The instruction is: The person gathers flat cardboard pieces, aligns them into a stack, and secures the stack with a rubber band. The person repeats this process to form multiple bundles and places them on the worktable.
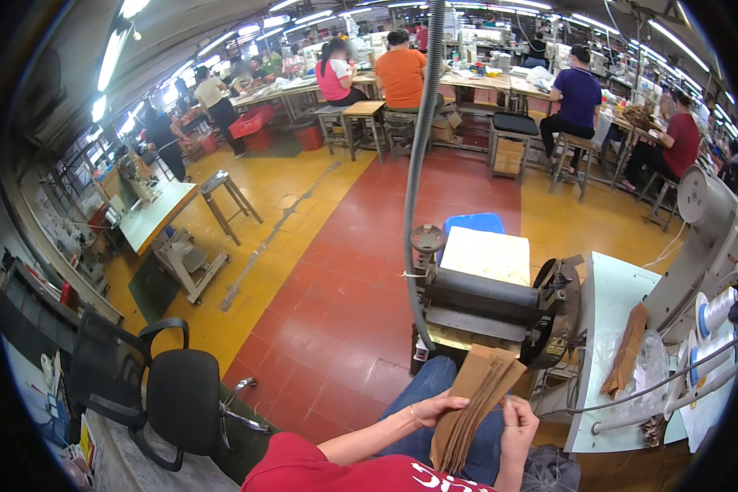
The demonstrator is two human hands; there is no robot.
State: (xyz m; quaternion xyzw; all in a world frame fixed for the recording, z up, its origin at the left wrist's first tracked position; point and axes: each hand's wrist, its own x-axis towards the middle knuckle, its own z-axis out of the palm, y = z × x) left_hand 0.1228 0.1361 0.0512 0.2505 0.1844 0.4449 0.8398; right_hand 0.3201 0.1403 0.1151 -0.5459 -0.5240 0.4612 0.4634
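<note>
At the lower centre of the frame, a fanned stack of flat brown paper pieces [476, 402] is held above the lap. It is gripped from the left edge by the left hand [436, 407], fingers curled, and pinched at the right edge by the right hand [518, 418]. A black roller machine [488, 299] is seen just above it, a pale green desk [619, 328] to the right.

Showing tan-brown in the fanned stack of flat paper sheets [476, 394], red in the short sleeve [320, 469], blue in the denim trousers [430, 384]. Displaying black on the swivel office chair [176, 398], bright blue on the plastic stool [471, 223], red and yellow across the tiled floor [336, 271].
</note>
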